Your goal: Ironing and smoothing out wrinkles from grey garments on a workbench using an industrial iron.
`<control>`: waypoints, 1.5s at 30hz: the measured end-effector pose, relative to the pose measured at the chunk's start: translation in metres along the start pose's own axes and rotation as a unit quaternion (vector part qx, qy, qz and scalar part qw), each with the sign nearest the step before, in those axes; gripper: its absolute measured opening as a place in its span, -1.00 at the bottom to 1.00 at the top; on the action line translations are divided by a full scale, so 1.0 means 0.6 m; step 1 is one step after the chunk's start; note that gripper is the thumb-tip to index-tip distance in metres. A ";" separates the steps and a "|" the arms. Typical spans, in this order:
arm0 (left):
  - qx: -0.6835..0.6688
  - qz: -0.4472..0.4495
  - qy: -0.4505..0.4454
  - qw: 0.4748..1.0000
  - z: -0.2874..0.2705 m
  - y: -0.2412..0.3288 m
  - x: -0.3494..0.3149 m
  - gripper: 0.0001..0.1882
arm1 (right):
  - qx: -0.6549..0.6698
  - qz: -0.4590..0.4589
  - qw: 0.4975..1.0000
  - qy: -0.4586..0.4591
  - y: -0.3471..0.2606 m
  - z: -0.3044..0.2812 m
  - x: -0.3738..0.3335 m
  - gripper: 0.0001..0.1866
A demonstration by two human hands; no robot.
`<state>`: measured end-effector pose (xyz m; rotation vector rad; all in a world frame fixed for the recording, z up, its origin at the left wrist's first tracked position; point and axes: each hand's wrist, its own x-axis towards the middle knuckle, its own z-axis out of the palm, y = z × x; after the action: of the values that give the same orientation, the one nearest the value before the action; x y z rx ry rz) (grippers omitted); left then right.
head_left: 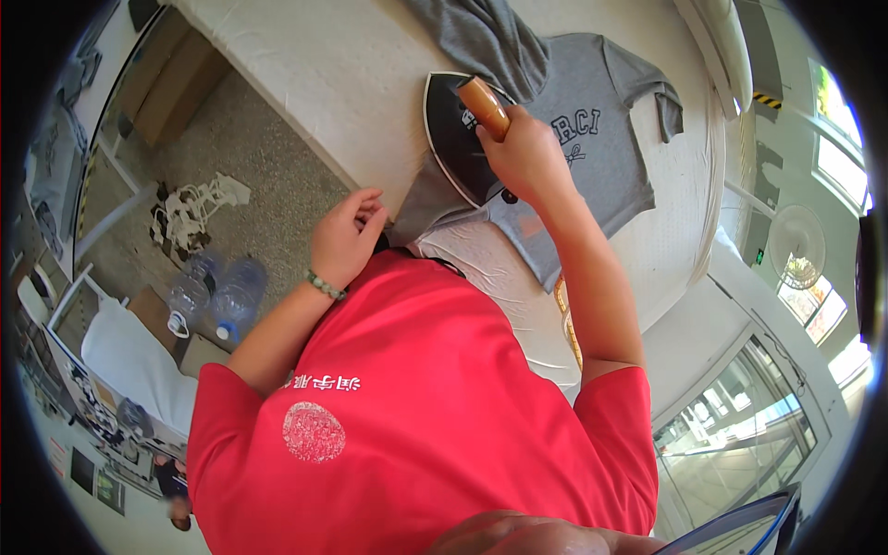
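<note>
My right hand (532,157) is wrapped around the brown handle of an iron (449,139). Its black, pointed body rests over the left part of a grey garment (606,180), which has dark lettering on its front. The garment is spread on a cream padded ironing table (324,79), one sleeve reaching out to the right. Just off the table's near left corner is my left hand (344,239), with loosely bent fingers apart and nothing visible in them. A bunched grey part of the garment lies between that hand and the iron.
Left of the table, clear plastic bottles (239,291) and a heap of white scraps (196,211) are on the speckled floor. Cardboard boxes (176,83) stand farther back. A white-covered stand (139,356) is at lower left. To the right is a glass-panelled door (740,425).
</note>
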<state>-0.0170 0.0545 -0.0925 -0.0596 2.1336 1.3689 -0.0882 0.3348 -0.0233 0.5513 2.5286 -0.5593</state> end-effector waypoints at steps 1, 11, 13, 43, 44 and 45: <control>0.034 -0.019 -0.034 0.999 0.005 0.022 -0.002 -0.64 | -0.003 -0.002 1.000 -0.005 -0.003 0.003 0.001 -0.55; 0.080 0.122 -0.123 0.982 0.025 -0.042 -0.018 -0.72 | -0.097 -0.179 0.972 -0.114 0.011 -0.024 0.013 -0.59; 0.053 0.066 -0.153 0.985 0.030 -0.048 -0.024 -0.73 | -0.123 -0.217 0.957 -0.146 0.009 -0.023 0.011 -0.59; 0.400 0.303 0.117 0.857 0.057 0.017 0.018 -0.78 | 0.059 0.197 0.978 0.033 0.529 0.191 -0.560 -0.47; 0.402 0.446 0.146 0.786 0.080 0.026 0.033 -0.75 | 0.074 0.205 0.974 0.059 0.543 0.202 -0.579 -0.46; 0.383 0.479 0.090 0.785 0.120 0.056 0.040 -0.71 | 0.080 0.209 0.972 0.065 0.551 0.206 -0.592 -0.46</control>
<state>-0.0155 0.1370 -0.0980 1.4369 2.8577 0.7867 0.3982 0.4546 -0.0243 1.1807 2.3928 -0.5827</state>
